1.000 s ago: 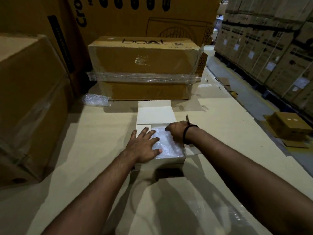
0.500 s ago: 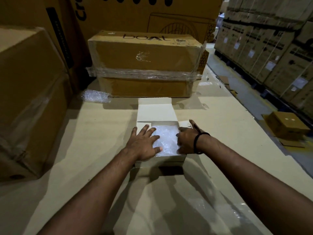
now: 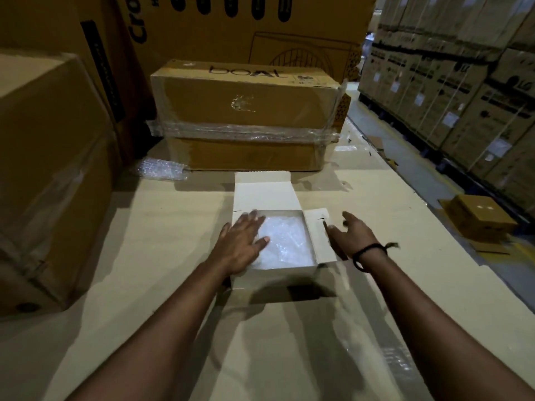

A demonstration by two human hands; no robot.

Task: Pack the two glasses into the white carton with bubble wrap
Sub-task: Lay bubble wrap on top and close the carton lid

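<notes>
Left: tall brown box (image 3: 43, 169) walls off that side of the work surface (image 3: 144, 256). Loose wrap roll (image 3: 162, 169) lies just beside the taped boAt box (image 3: 246, 111), which blocks the far side close behind the white carton (image 3: 278, 269). Left hand (image 3: 240, 244) is flat, fingers straight, across the carton's left rim onto the bubble wrap (image 3: 286, 241) filling it. Carton sits mid-surface, mouth up, roughly square. Lid flap (image 3: 263, 192) hinges at the far edge and leans away, so the long axis runs near-to-far. Side flap (image 3: 321, 235) is folded out right. Right hand (image 3: 351, 233) is spread wide, blurred, just beside that flap; contact unclear. Bare surface to its right, then the edge, floor, small brown box (image 3: 483, 218).
</notes>
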